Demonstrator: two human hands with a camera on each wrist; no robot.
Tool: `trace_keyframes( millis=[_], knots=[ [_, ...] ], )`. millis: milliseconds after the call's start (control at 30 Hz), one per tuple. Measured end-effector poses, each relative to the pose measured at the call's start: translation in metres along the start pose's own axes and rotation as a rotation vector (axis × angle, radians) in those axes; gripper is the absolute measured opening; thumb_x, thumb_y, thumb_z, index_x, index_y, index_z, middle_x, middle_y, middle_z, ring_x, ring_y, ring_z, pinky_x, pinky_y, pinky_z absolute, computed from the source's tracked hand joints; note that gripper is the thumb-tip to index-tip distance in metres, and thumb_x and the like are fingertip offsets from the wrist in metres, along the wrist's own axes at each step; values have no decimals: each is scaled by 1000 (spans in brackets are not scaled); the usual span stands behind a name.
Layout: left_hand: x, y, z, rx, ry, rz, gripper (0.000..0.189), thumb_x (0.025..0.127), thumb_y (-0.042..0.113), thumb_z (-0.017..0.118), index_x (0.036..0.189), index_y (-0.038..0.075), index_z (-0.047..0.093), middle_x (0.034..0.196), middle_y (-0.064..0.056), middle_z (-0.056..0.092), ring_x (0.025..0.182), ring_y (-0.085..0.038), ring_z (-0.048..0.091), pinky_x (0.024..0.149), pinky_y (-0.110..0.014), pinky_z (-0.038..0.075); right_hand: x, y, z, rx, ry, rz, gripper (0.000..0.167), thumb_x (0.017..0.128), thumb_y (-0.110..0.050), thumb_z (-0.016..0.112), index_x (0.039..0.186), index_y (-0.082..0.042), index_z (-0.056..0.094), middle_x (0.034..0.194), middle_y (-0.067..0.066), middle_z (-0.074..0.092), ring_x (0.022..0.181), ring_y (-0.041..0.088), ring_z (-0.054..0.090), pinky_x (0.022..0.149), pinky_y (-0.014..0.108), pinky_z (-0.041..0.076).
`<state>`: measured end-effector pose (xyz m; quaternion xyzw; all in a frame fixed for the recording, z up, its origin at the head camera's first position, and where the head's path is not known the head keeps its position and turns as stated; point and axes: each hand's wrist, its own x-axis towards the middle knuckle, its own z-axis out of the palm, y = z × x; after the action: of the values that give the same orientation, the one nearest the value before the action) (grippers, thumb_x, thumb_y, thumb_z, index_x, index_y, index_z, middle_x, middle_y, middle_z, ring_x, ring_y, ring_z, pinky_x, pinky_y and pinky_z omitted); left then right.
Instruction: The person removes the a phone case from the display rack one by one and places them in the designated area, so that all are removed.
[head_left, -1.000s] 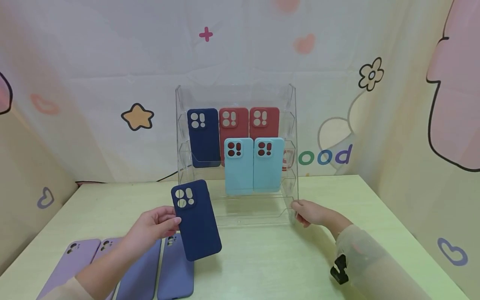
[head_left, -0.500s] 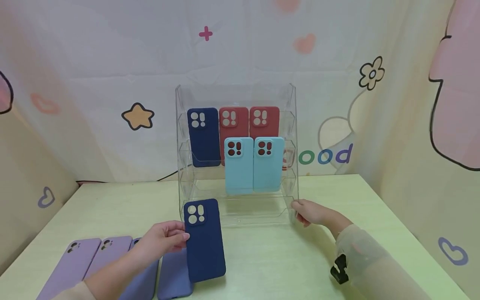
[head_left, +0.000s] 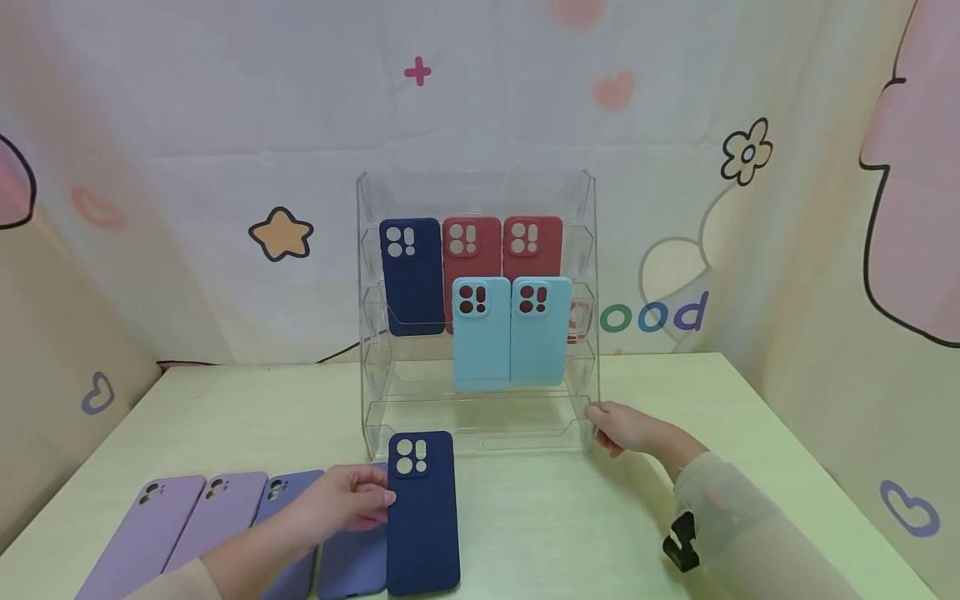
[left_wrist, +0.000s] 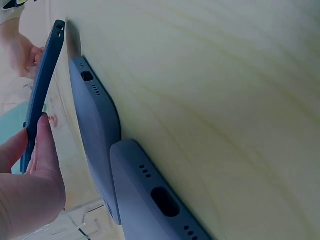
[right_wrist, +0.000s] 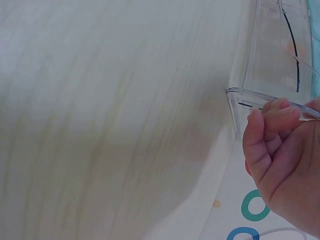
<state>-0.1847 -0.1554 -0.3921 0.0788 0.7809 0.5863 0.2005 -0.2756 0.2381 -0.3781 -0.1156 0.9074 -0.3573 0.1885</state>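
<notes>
My left hand (head_left: 381,500) pinches the left edge of a dark blue phone case (head_left: 423,512), low over the table (head_left: 540,517) just in front of the clear acrylic rack (head_left: 375,408). In the left wrist view the dark blue phone case (left_wrist: 42,85) tilts off the table beside my left hand (left_wrist: 30,175). My right hand (head_left: 597,423) grips the rack's lower right corner; its curled fingers (right_wrist: 272,130) lie on the rack's clear edge (right_wrist: 240,100). The rack holds another dark blue case (head_left: 411,275), two red cases (head_left: 471,243) and two light blue cases (head_left: 480,333).
Several purple and periwinkle cases lie in a row at the table's front left: a lilac case (head_left: 146,529), a periwinkle case (head_left: 288,496) and others, partly under my left arm. Two periwinkle cases (left_wrist: 97,125) show close up. A patterned cloth backdrop (head_left: 225,167) hangs behind.
My left hand has brought the dark blue case down and toward me, from in front of the rack to just above the table, and turned it straight. My right hand has stayed on the rack's corner.
</notes>
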Motion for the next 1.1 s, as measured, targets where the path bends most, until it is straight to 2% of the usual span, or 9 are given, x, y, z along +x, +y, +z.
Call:
trace_keyframes(
  millis=[300,500,800,1100],
  knots=[
    [5,-6,-1,27,10,-46,28,89,10,60,106,-11,56,90,-9,68,78,-21,65,72,-39,53,-1,-3,-1,-15,-1,2,42,99,-22,23,69,-5,46,53,1,36,50,16,36,66,33,37],
    [8,-7,0,42,33,-107,26,88,11,62,105,-8,58,85,-4,66,76,-19,65,69,-35,53,-1,-3,0,-11,-6,-4,40,99,-22,23,72,-3,46,55,1,37,51,16,38,66,33,38],
    [9,-5,2,24,74,-186,38,88,9,62,116,-15,52,87,-7,68,74,-19,66,63,-28,53,0,-1,-1,-16,-8,-5,40,99,-22,23,72,-3,46,55,1,38,52,16,39,67,33,38],
    [8,-3,2,-9,46,-190,41,89,8,61,120,-16,51,93,-13,68,77,-21,68,60,-24,52,-2,0,-3,-27,-4,-4,41,99,-22,23,74,-1,47,55,1,38,51,16,39,67,33,39]
  ],
)
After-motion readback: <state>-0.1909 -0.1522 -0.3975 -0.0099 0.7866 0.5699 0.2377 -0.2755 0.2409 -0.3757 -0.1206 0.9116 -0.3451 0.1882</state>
